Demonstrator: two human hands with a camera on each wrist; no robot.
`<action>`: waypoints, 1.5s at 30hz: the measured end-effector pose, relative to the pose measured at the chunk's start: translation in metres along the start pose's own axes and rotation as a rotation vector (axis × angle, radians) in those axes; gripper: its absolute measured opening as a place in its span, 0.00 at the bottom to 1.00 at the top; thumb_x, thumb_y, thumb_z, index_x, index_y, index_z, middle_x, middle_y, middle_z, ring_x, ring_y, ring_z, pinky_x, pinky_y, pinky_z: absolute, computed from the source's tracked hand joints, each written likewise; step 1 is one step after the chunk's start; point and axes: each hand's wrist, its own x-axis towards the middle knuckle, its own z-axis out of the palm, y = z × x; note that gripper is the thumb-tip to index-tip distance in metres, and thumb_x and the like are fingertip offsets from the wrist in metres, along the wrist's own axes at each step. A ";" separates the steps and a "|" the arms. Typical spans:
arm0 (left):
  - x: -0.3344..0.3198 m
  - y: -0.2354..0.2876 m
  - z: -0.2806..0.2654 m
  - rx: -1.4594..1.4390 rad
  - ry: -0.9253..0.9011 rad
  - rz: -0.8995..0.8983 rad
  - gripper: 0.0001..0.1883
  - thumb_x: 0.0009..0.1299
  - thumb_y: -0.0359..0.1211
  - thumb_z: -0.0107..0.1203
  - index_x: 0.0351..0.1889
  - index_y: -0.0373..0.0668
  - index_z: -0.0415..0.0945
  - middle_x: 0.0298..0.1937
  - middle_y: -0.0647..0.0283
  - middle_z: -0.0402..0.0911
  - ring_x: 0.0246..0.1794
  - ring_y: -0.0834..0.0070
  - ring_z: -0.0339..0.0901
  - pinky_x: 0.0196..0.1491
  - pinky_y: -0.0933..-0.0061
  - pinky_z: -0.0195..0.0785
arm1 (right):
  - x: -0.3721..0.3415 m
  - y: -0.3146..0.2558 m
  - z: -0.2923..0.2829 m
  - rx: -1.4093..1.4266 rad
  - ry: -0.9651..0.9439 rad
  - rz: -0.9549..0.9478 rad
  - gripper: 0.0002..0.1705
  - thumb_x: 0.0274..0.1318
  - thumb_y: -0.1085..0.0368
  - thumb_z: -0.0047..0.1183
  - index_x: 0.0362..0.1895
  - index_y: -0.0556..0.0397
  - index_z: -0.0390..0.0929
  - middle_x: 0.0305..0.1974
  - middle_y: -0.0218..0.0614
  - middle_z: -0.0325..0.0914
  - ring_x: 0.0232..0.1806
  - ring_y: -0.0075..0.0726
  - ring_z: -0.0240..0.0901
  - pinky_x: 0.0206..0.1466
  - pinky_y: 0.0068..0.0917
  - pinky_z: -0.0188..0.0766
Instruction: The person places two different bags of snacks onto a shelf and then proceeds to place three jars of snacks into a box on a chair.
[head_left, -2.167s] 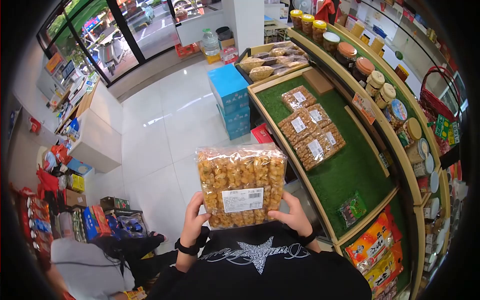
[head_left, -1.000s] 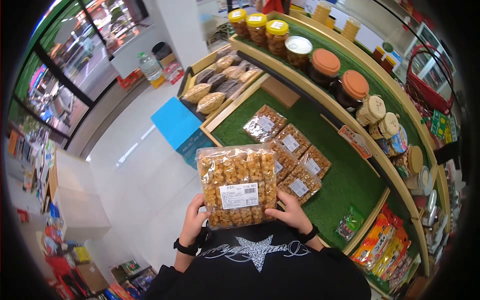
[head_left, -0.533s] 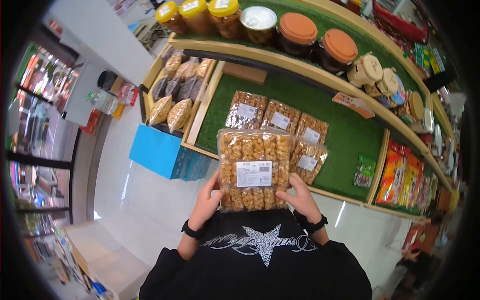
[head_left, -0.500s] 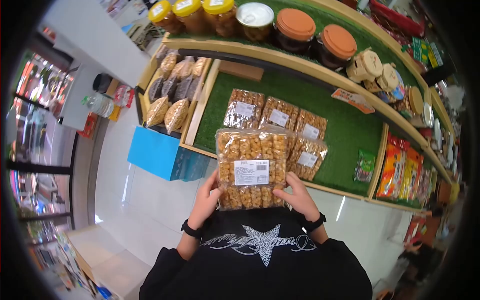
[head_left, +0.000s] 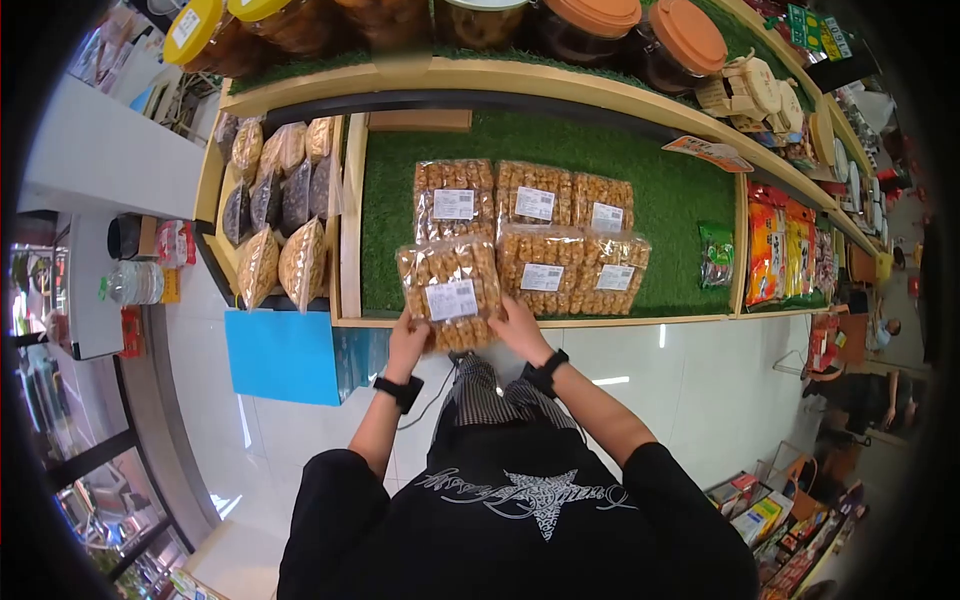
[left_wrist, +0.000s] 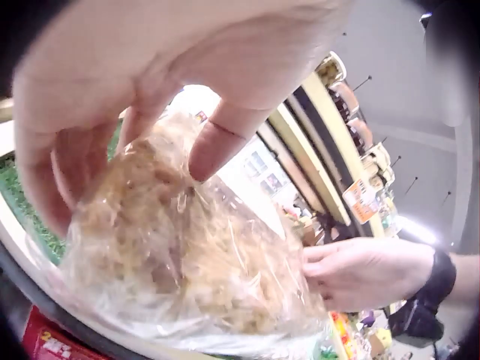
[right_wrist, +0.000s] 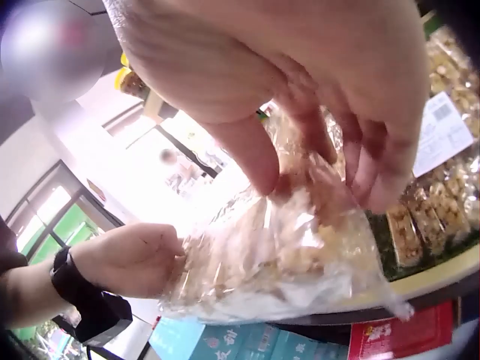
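Both hands hold a clear-wrapped pack of golden sachima bars (head_left: 450, 262) by its near corners, its white label facing up. My left hand (head_left: 406, 345) pinches the left corner and my right hand (head_left: 518, 330) the right one, thumbs on top. In the head view the pack overlaps the front-left edge of the green-lined shelf (head_left: 690, 200). Several matching packs (head_left: 541, 270) lie in two rows behind it and to its right. In the left wrist view, the thumb and curled fingers grip the crinkled wrap. The right wrist view shows the same pinch at the other side.
Bagged nuts and seeds (head_left: 300, 265) fill a wooden bin at left, with a blue box (head_left: 283, 355) below. Jars (head_left: 680, 40) line the upper ledge. A small green bag (head_left: 716, 255) and bright snack bags (head_left: 768, 250) are at right. A wooden rim (head_left: 620, 322) edges the shelf.
My body has turned to face the shelf. Both arms have stretched forward, and the pack has moved from near my chest to the shelf's front-left edge, beside the other packs.
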 end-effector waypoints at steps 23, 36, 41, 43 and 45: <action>0.025 0.019 0.037 0.531 0.309 0.166 0.39 0.52 0.25 0.53 0.63 0.29 0.49 0.47 0.44 0.70 0.48 0.51 0.69 0.54 0.63 0.60 | -0.047 0.068 -0.002 0.312 -0.107 -0.045 0.25 0.53 0.57 0.51 0.50 0.61 0.68 0.43 0.48 0.75 0.46 0.40 0.72 0.48 0.30 0.67; -0.136 0.037 0.216 0.294 0.117 0.432 0.32 0.57 0.24 0.53 0.62 0.35 0.55 0.49 0.51 0.68 0.51 0.63 0.66 0.49 0.72 0.64 | -0.344 0.201 -0.150 0.461 0.593 0.364 0.20 0.53 0.58 0.51 0.48 0.54 0.73 0.35 0.41 0.76 0.38 0.35 0.73 0.43 0.26 0.68; -0.191 0.111 0.336 0.092 -0.519 0.529 0.16 0.66 0.24 0.46 0.52 0.33 0.68 0.43 0.60 0.74 0.43 0.76 0.71 0.49 0.78 0.63 | -0.435 0.196 -0.195 0.461 0.903 0.254 0.18 0.55 0.58 0.50 0.47 0.55 0.73 0.35 0.40 0.76 0.38 0.33 0.72 0.43 0.25 0.68; -0.217 0.142 0.373 0.130 -0.655 0.531 0.13 0.67 0.24 0.45 0.49 0.33 0.69 0.41 0.62 0.76 0.41 0.77 0.71 0.47 0.79 0.64 | -0.466 0.193 -0.197 0.496 1.029 0.235 0.17 0.56 0.59 0.49 0.47 0.55 0.73 0.35 0.39 0.76 0.38 0.32 0.72 0.43 0.25 0.67; -0.239 0.161 0.402 0.154 -0.739 0.577 0.12 0.67 0.25 0.46 0.47 0.33 0.71 0.39 0.63 0.77 0.40 0.78 0.72 0.45 0.79 0.64 | -0.496 0.186 -0.202 0.639 1.201 0.144 0.15 0.58 0.61 0.48 0.46 0.55 0.73 0.37 0.35 0.76 0.38 0.28 0.71 0.44 0.23 0.66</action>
